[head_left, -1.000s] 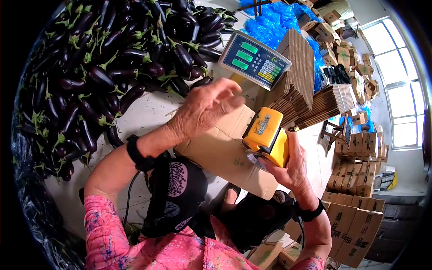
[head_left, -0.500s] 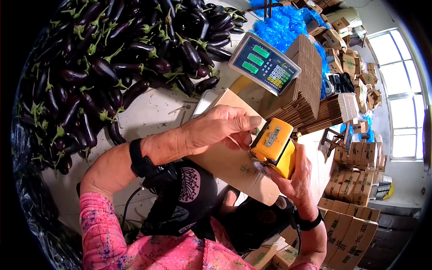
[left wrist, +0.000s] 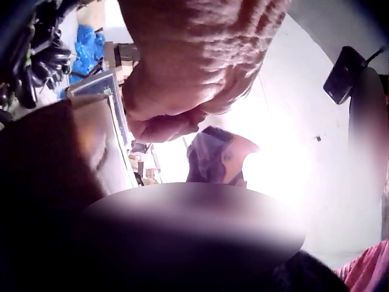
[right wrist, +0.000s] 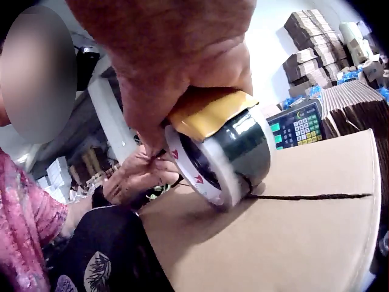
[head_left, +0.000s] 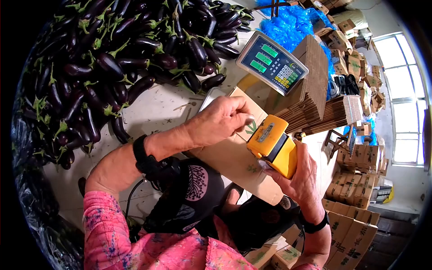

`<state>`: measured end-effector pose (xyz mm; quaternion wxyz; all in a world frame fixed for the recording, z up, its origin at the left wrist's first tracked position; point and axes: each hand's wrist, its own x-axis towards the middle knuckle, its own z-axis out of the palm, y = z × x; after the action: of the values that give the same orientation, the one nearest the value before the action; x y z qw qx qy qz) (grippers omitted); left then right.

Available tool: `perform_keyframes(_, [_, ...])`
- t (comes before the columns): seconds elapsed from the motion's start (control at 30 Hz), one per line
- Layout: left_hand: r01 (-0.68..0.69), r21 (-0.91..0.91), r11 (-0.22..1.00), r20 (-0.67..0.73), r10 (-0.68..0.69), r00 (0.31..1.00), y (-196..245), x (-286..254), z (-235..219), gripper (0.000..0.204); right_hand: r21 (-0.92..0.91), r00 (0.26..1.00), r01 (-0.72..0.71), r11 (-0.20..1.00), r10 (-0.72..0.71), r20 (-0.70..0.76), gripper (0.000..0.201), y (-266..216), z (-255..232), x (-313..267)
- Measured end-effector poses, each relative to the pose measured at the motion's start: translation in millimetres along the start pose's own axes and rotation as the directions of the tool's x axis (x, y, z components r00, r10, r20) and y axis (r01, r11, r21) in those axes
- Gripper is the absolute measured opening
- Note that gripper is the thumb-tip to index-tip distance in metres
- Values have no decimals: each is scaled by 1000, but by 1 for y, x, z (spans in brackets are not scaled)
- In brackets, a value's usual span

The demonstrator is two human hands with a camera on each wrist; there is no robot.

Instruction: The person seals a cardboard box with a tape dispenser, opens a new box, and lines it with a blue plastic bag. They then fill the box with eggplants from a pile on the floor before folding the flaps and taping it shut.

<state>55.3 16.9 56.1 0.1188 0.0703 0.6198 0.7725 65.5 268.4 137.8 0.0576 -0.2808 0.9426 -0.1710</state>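
My right hand grips a yellow tape dispenser above a cardboard box. In the right wrist view the dispenser carries a roll of tape with a printed white core, close over the seam between the box's flaps. My left hand is just left of the dispenser, its fingers bent and the thumb near the fingertips. I cannot tell whether it pinches anything. The box lies at a slant in front of my knees. In the left wrist view, glare and a blurred patch hide much of the work.
A heap of eggplants covers the floor at the left. Beyond the box stands a scale display, beside stacked flat cartons. Blue plastic bags lie behind. Packed boxes stand at the right.
My left hand first came down toward the dispenser, then drew back slightly from it with its fingers bent. The right hand keeps its grip on the dispenser.
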Motion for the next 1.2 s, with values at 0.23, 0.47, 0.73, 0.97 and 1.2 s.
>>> perform_keyframes(0.23, [49, -109, 993, -255, -75, 964, -24, -35, -138, 12, -80, 990, -102, 992, 109, 88, 57, -8, -15, -3])
perform_keyframes(0.47, [39, -230, 972, -366, -123, 923, -68, -32, -140, 20, -161, 990, -52, 986, 72, 120, 56, -17, -5, 13])
perform_keyframes(0.73, [88, 391, 916, -393, 79, 916, -130, -15, -136, 23, -198, 980, -81, 977, 114, 161, 56, -23, -3, 22])
perform_keyframes(0.97, [-81, 650, 755, -261, 323, 910, -194, 4, -77, 17, -182, 982, -84, 980, 113, 151, 57, -20, 3, 24])
perform_keyframes(1.2, [130, 646, 752, -222, 22, 975, -171, 1, -68, 20, -150, 977, -145, 978, 165, 134, 57, -21, 4, 28])
